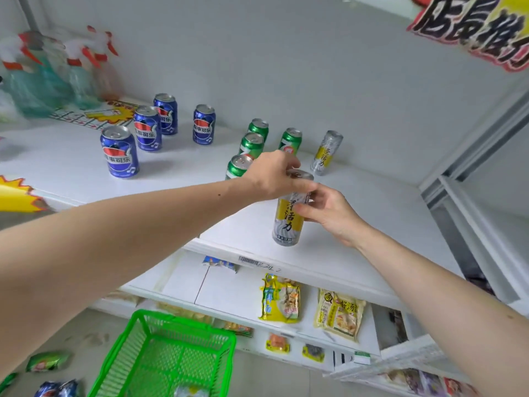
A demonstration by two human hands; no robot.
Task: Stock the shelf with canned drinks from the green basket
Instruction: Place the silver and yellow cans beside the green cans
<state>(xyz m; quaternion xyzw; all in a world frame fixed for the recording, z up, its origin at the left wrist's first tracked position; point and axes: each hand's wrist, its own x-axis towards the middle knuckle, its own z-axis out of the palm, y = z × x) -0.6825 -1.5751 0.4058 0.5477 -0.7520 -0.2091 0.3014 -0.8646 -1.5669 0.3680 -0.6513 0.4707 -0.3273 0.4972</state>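
Nearest me, the green basket [160,353] sits low on the floor. My left hand [272,176] grips the tall yellow can [289,216] by its rim while my right hand [329,210] pinches its side, turning the label forward on the shelf [372,224]; green cans [252,144] and blue cans [120,151] stand behind in rows.

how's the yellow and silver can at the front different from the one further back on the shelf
The front can is gripped by both hands, left hand over its top, right hand at its side; the back can stands untouched. The front can is near the shelf edge, the back can beside the green cans. Both are upright, slim, with the same label.
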